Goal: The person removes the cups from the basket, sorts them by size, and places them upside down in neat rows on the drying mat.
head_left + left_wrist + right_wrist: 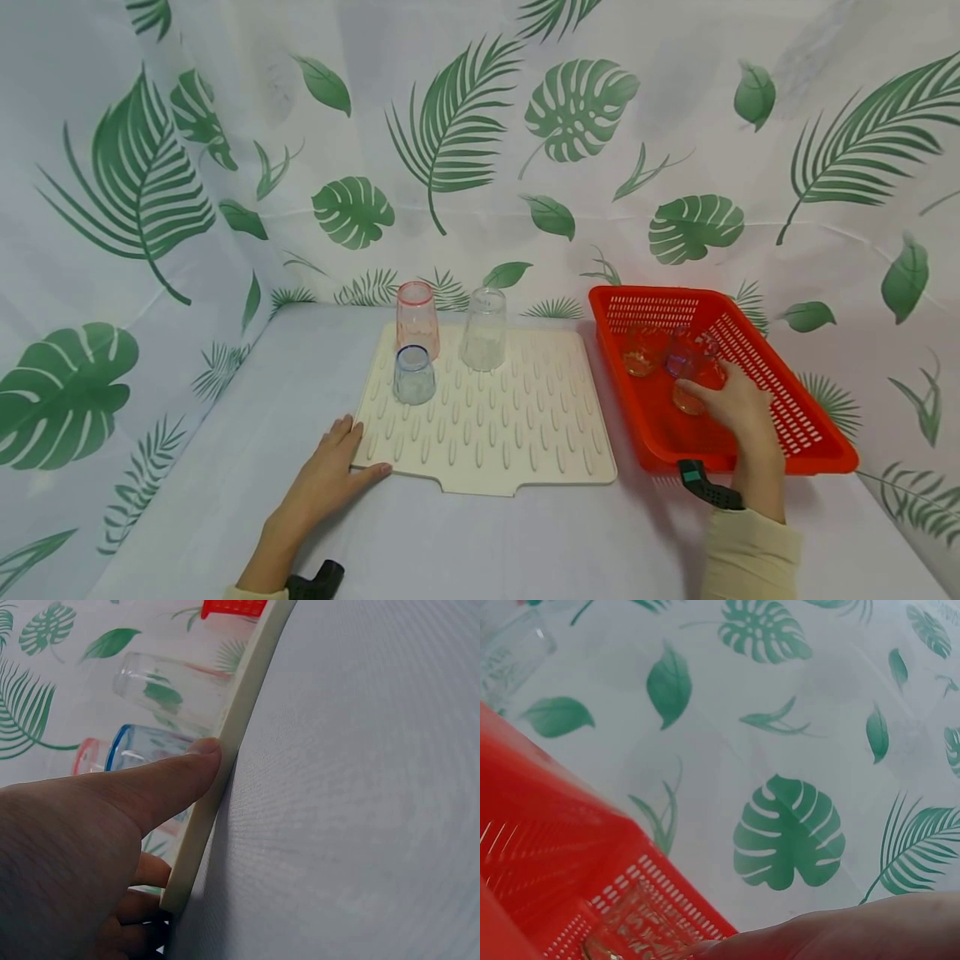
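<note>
In the head view my right hand (pixel 738 404) reaches into the red plastic basket (pixel 652 454), thumb and fingers around a clear drinking glass (pixel 688 400). Close beside it lie a purple-tinted glass (pixel 677 360) and another clear glass (pixel 639 358). My left hand (pixel 322 467) rests at the front left corner of a cream ridged drying board (pixel 540 450), thumb along its front edge (pixel 196 847), fingers at its side. Upside down on the board stand a red-rimmed glass (pixel 417 321), a short blue-rimmed glass (pixel 414 379) and a tall clear glass (pixel 484 333).
The board and basket stand side by side on a white-covered table (pixel 480 550). Behind them hangs a white cloth (pixel 465 258) printed with green leaves. The basket's slotted side wall (pixel 787 392) rises just right of my right hand.
</note>
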A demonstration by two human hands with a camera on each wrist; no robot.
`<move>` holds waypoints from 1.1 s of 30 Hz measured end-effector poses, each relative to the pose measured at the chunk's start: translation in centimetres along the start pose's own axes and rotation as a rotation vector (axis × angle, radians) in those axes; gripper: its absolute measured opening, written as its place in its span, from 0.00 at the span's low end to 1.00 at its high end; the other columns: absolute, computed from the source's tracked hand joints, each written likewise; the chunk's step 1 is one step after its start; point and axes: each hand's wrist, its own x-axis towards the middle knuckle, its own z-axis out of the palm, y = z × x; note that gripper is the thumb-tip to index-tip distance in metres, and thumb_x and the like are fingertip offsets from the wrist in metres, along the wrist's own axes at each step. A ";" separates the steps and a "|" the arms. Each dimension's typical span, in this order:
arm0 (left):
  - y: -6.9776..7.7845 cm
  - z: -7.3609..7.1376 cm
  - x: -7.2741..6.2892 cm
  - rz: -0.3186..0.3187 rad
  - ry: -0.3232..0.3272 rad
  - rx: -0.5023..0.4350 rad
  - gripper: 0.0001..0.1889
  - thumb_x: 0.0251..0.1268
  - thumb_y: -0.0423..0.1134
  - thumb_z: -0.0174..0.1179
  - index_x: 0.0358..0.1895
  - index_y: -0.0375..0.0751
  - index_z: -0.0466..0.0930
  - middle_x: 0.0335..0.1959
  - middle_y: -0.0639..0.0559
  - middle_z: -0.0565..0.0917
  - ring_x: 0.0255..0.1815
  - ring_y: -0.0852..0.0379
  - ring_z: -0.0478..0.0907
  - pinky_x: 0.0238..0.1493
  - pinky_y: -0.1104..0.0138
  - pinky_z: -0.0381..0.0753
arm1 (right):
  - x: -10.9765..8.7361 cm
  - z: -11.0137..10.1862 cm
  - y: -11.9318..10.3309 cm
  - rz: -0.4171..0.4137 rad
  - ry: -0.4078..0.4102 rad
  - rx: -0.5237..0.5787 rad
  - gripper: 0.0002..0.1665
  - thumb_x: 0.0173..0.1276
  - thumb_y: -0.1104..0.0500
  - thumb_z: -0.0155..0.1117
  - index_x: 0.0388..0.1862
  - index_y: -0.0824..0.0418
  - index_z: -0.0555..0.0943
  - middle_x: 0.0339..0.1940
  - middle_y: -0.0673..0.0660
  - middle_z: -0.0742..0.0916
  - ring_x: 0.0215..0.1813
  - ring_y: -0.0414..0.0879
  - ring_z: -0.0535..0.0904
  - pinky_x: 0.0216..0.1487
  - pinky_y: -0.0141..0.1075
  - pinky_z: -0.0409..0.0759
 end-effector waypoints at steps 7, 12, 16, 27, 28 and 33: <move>0.0 -0.1 0.0 0.005 0.002 0.002 0.51 0.62 0.65 0.63 0.75 0.27 0.59 0.78 0.27 0.54 0.81 0.30 0.48 0.77 0.38 0.55 | -0.1 0.2 0.1 -0.012 -0.011 0.029 0.63 0.65 0.36 0.67 0.81 0.68 0.47 0.75 0.76 0.64 0.65 0.71 0.65 0.63 0.69 0.73; 0.0 -0.1 -0.1 -0.006 -0.005 0.012 0.51 0.62 0.65 0.63 0.75 0.27 0.59 0.78 0.27 0.54 0.81 0.30 0.48 0.77 0.38 0.55 | -0.2 0.5 0.1 -0.051 -0.075 0.075 0.67 0.61 0.32 0.68 0.82 0.66 0.46 0.76 0.74 0.64 0.66 0.69 0.66 0.63 0.67 0.75; 0.0 -0.1 -0.1 -0.009 -0.007 0.015 0.51 0.62 0.65 0.63 0.75 0.27 0.59 0.78 0.27 0.54 0.81 0.30 0.48 0.77 0.38 0.55 | -0.2 0.5 0.0 -0.075 -0.080 0.052 0.65 0.64 0.34 0.67 0.81 0.70 0.45 0.74 0.76 0.65 0.65 0.70 0.65 0.62 0.67 0.75; 0.2 -0.2 -0.2 -0.006 -0.001 0.012 0.51 0.62 0.64 0.64 0.75 0.27 0.59 0.78 0.27 0.54 0.80 0.30 0.48 0.77 0.38 0.55 | -0.3 0.4 -0.3 -0.087 -0.115 -0.024 0.57 0.68 0.39 0.65 0.77 0.75 0.53 0.69 0.79 0.67 0.61 0.69 0.65 0.56 0.59 0.80; 0.2 -0.2 -0.2 -0.006 -0.001 0.013 0.51 0.62 0.64 0.64 0.75 0.27 0.59 0.78 0.27 0.54 0.80 0.30 0.48 0.78 0.38 0.55 | -0.3 0.4 -0.3 -0.080 -0.122 -0.036 0.56 0.68 0.39 0.65 0.76 0.76 0.55 0.68 0.79 0.67 0.60 0.69 0.66 0.54 0.57 0.81; 0.1 -0.1 -0.1 0.001 0.001 0.017 0.51 0.62 0.64 0.63 0.75 0.27 0.59 0.78 0.27 0.54 0.80 0.30 0.48 0.78 0.39 0.54 | -0.4 0.2 -0.3 -0.070 -0.139 -0.080 0.48 0.67 0.38 0.66 0.67 0.77 0.68 0.59 0.76 0.75 0.54 0.64 0.70 0.45 0.44 0.81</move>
